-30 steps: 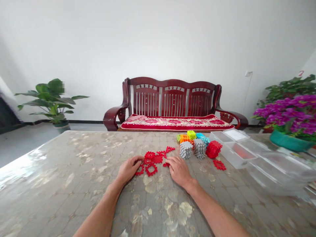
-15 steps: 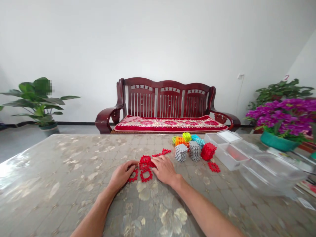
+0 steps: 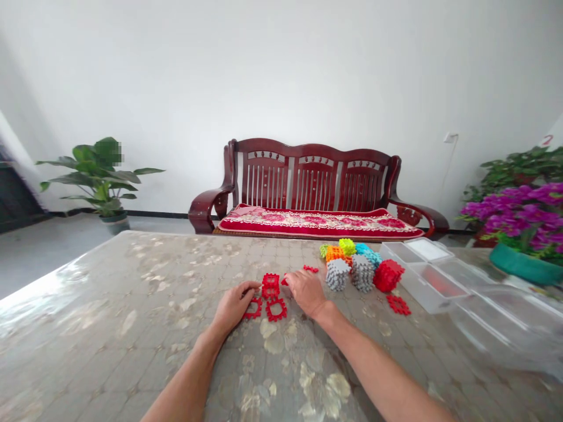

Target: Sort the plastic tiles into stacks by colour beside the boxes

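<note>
A small upright structure of red toothed interlocking pieces (image 3: pixel 270 285) stands on the table. My left hand (image 3: pixel 234 306) is closed, its fingertips at the structure's left side. Partly under that hand lies a red toothed frame (image 3: pixel 253 309). Another red frame (image 3: pixel 276 309) lies flat in front of the structure. To the right, my right hand (image 3: pixel 305 291) pinches a red interlocking piece (image 3: pixel 285 281), held apart from the structure and mostly hidden by the fingers. Just beyond this hand is a loose red piece (image 3: pixel 310 269).
Grey stacks (image 3: pixel 362 273), a red stack (image 3: pixel 389 275) and orange, green and blue ones stand at the right. A single red piece (image 3: pixel 398 305) lies before them. Clear plastic boxes (image 3: pixel 433 287) and a flower pot (image 3: pixel 523 264) are farther right. A wooden bench (image 3: pixel 314 181) is behind the table.
My right hand has moved off the structure to the right and now pinches a red piece. My left hand stays at the structure. The view has turned slightly left.
</note>
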